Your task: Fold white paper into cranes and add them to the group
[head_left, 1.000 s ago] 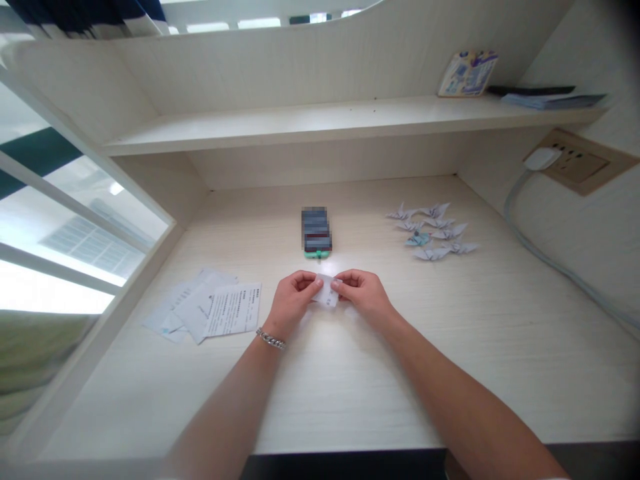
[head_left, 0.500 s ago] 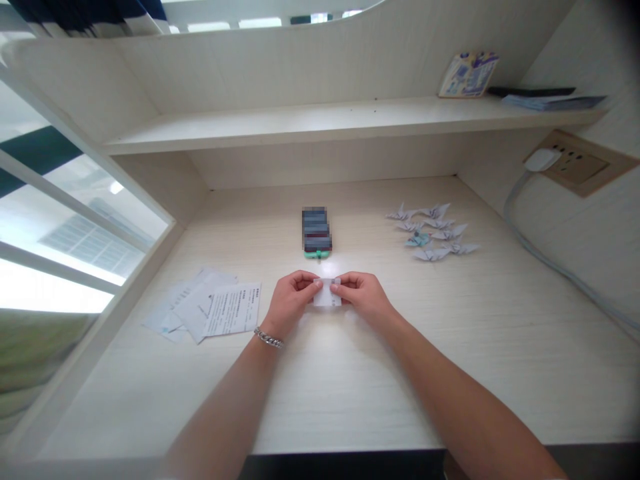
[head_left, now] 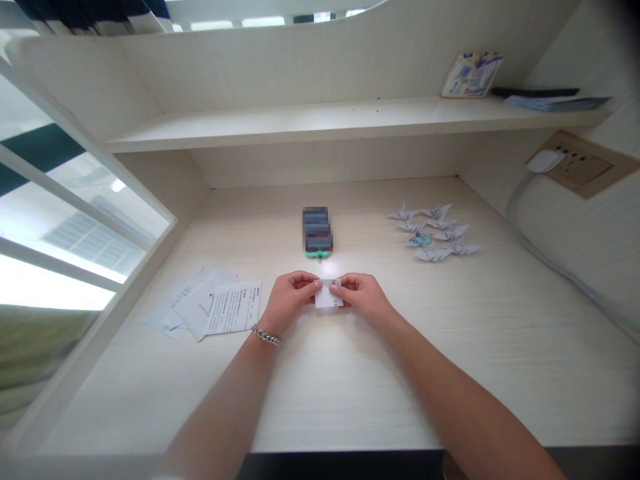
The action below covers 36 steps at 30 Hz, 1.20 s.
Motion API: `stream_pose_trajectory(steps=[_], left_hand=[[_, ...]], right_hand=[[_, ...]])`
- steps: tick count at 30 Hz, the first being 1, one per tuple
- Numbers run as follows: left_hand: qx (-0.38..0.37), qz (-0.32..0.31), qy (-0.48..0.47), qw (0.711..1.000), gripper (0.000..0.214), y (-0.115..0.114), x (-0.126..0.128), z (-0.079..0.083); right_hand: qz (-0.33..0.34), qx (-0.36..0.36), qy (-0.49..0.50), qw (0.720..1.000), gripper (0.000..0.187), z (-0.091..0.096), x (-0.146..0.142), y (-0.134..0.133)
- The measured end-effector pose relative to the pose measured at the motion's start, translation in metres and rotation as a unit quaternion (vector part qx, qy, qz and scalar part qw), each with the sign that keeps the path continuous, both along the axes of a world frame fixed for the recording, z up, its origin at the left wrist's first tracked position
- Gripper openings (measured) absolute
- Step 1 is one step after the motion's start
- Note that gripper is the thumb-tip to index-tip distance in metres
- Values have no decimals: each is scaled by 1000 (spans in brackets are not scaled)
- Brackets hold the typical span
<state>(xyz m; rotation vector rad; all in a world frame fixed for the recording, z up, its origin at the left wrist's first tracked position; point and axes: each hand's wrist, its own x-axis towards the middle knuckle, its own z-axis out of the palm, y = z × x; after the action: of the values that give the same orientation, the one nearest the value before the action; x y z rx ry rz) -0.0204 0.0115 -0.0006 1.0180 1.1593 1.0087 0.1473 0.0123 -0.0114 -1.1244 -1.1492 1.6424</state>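
Note:
A small folded white paper (head_left: 328, 297) sits between my two hands at the middle of the desk (head_left: 350, 387). My left hand (head_left: 289, 301), with a metal bracelet at the wrist, pinches the paper's left edge. My right hand (head_left: 364, 296) pinches its right edge, fingers curled. The paper rests low, on or just over the desktop. A phone (head_left: 317, 231) in a green case lies flat just beyond the hands.
Several printed paper sheets (head_left: 213, 309) lie to the left. Several folded paper cranes (head_left: 434, 232) are grouped at the right. A shelf (head_left: 320, 123) runs above. A wall socket (head_left: 580, 164) with a plug and grey cable (head_left: 545, 260) sits on the right wall.
The paper has turned from tilted to square between the fingers and looks a little smaller. Both hands stay in nearly the same place.

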Motion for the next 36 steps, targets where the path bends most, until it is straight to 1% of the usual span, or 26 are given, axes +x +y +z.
stream_pose_trajectory(steps=[4, 7, 13, 19, 24, 29, 36], left_hand=[[-5, -7, -12, 1000, 28, 0, -1, 0], [-2, -21, -4, 1000, 27, 0, -1, 1], [10, -34, 7, 999, 25, -1, -1, 5], [14, -40, -6, 999, 23, -1, -4, 8], [9, -42, -18, 999, 23, -2, -6, 9], [10, -41, -15, 999, 23, -2, -5, 9], [22, -33, -3, 999, 17, -2, -5, 9]], right_hand=[[-3, -2, -2, 1000, 27, -2, 0, 1], [-3, 2, -5, 1000, 27, -1, -1, 0], [8, 15, -16, 1000, 32, 3, 1, -2], [6, 14, -8, 1000, 33, 0, 1, -2], [8, 1, 9, 1000, 35, 1, 1, -2], [1, 6, 4, 1000, 36, 3, 0, -3], [-3, 2, 18, 1000, 36, 1, -1, -3]])
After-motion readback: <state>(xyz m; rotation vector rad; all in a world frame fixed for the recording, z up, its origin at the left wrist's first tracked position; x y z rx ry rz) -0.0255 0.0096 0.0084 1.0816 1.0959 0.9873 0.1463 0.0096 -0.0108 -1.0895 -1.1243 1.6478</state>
